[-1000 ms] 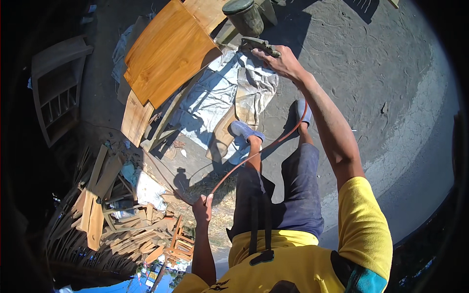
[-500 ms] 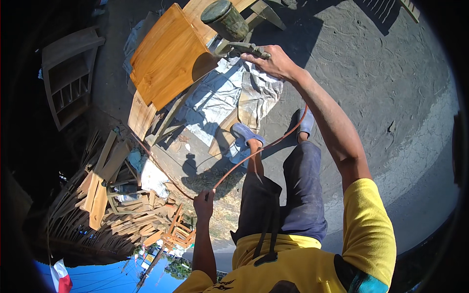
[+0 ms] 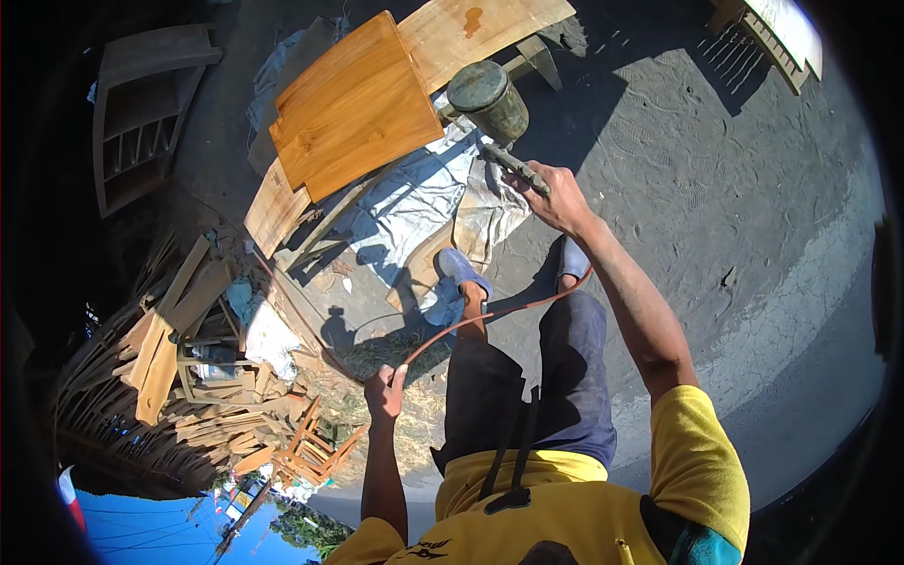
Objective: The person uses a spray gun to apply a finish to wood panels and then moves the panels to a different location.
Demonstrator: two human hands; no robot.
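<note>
Down low on the left side, out from the hip, the left hand (image 3: 383,393) has its fingers curled round a reddish hose (image 3: 452,327), thumb lying along it. The hose comes out of the top of that fist and bows across the front of the legs, then goes out of sight behind the right forearm. I'd guess it's light and bendy, with some spring to it, so a loose fist anywhere along the slack should do.

Further out, the right hand (image 3: 557,200) is wrapped round the handle of a spray gun (image 3: 516,170). The handle sits in the palm and the front end pokes out past the knuckles. Can't tell if any finger is squeezing a trigger. Looks stiff and metal to me, probably a bit hefty, so the handle's the place to grip.

Just past the gun is a grimy lidded pot (image 3: 490,102), seemingly fixed to it and clear of the fingers. If there's liquid in there it'd be front-heavy, and the stains look like they could be slick, so I wouldn't grab that bit.

Beyond, up and left, there's a glossy orange-brown wood panel (image 3: 358,99), apart from both hands.
</note>
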